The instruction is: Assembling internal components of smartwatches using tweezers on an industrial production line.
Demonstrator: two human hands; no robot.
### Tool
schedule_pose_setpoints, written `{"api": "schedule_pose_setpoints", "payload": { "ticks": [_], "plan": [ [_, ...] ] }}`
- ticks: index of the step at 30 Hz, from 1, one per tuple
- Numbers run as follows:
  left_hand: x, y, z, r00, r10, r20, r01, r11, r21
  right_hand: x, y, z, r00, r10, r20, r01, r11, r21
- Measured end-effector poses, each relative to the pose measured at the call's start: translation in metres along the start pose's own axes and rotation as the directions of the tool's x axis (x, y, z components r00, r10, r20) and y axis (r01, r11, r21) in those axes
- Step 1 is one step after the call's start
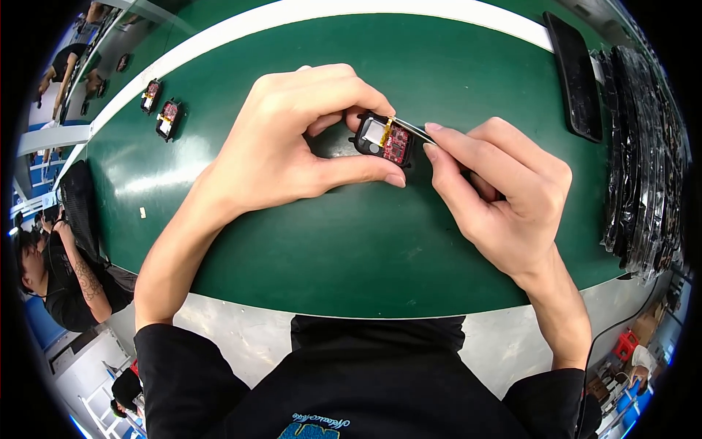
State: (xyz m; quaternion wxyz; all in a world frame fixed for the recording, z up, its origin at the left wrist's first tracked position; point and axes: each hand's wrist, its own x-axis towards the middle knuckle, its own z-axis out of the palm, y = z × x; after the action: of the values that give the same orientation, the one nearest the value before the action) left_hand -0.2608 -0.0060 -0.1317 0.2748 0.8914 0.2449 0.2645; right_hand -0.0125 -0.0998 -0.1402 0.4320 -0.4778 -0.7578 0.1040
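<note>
The right thumb and index finger pinch a pair of metal tweezers [415, 130], whose tips reach the far edge of the open black case [362, 142], beside its yellow strip [387, 130]. The remaining fingers of the right hand [508, 183] curl inward. The left hand [285, 139] pinches the case between its thumb, along the near edge, and its index finger, at the far edge. Inside the case, a pale block [374, 130] sits left of a red circuit board [398, 145]. I cannot tell whether the case touches the green tabletop [351, 256] beneath it. Well left of the case lie two similar open units [169, 119]; well right are a flat black panel [574, 80] and, beyond, a stack of plastic-wrapped black pieces [636, 161].
</note>
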Motion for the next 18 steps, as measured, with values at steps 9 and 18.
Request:
{"api": "schedule_pose_setpoints", "payload": {
  "ticks": [9,18],
  "plan": [
    [-0.002,-0.008,-0.012,0.991,-0.069,0.118,0.088,0.982,-0.166,0.004,-0.004,-0.011,0.965,0.224,0.136,-0.248,0.947,0.203],
    [-0.002,-0.010,-0.014,0.991,-0.021,0.133,0.045,0.983,-0.178,0.005,-0.005,-0.014,0.959,0.223,0.176,-0.256,0.946,0.198]
  ]
}}
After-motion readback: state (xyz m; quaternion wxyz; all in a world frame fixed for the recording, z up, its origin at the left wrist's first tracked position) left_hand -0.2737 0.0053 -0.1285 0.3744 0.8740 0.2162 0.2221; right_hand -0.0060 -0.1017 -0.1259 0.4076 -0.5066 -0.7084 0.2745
